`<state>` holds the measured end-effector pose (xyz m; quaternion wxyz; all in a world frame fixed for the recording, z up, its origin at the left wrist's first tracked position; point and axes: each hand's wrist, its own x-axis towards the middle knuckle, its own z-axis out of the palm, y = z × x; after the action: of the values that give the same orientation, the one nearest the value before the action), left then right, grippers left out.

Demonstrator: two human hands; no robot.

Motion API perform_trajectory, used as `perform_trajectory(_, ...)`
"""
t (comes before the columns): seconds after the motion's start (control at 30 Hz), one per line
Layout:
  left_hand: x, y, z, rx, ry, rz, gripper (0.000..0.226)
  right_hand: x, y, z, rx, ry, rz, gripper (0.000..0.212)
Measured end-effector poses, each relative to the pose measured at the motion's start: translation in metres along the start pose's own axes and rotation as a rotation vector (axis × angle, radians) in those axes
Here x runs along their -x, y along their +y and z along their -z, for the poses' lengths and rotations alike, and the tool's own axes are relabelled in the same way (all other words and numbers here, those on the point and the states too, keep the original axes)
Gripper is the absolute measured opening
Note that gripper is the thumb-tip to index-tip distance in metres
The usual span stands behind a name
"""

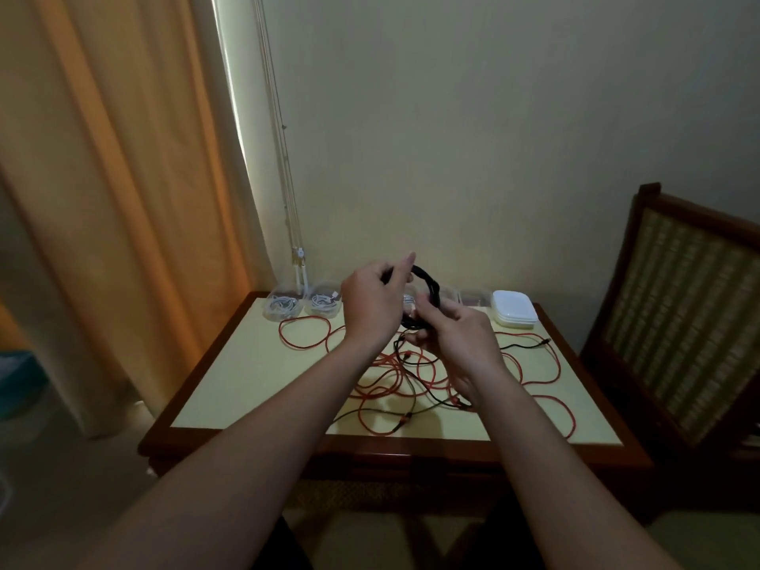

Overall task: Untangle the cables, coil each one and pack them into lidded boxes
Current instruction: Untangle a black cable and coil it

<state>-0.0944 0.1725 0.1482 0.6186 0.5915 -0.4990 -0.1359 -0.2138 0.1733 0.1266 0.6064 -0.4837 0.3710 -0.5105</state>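
Black cable (431, 286) coil held above surface (230, 364): I see right grip (456, 339) clenched round loops to keep shape, left grip (372, 306) pinching free end to wind. Red cables (411, 376) lie tangled below.

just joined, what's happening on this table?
A person is coiling a black cable above the table: the right hand holds the loops, the left hand pinches the top. Red cables lie tangled below. Two clear boxes at the back left hold white cables; a white stack, likely lids, sits back right.
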Motion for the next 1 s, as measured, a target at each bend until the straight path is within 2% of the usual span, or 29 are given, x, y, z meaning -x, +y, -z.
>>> perform_trajectory(0.23, -0.003, -0.037, -0.010, 0.241, -0.137, 0.404, 0.039, -0.010, 0.011, 0.026, 0.224, -0.204, -0.036, 0.017)
perform_trajectory(0.43, -0.012, -0.110, -0.035, 0.388, -0.186, 0.630, 0.034, -0.055, 0.055, 0.037, 0.311, 0.062, -0.067, 0.008)
perform_trajectory(0.53, -0.022, -0.147, -0.046, 0.320, -0.204, 0.658, 0.033, -0.085, 0.079, 0.043, 0.407, 0.058, -0.087, 0.010)
perform_trajectory(0.63, -0.034, -0.179, -0.055, 0.147, -0.228, 0.628, 0.038, -0.122, 0.097, 0.051, 0.472, 0.063, -0.141, 0.010)
perform_trajectory(0.77, -0.057, -0.231, -0.062, -0.333, -0.293, 0.339, 0.047, -0.184, 0.117, 0.064, 0.518, 0.115, -0.177, 0.014)
perform_trajectory(0.93, -0.088, -0.293, -0.076, -0.681, -0.499, 0.120, 0.079, -0.262, 0.132, 0.072, 0.569, 0.169, -0.180, 0.021)
perform_trajectory(1.0, -0.101, -0.315, -0.084, -0.780, -0.557, 0.065, 0.088, -0.292, 0.140, 0.074, 0.589, 0.176, -0.172, 0.015)
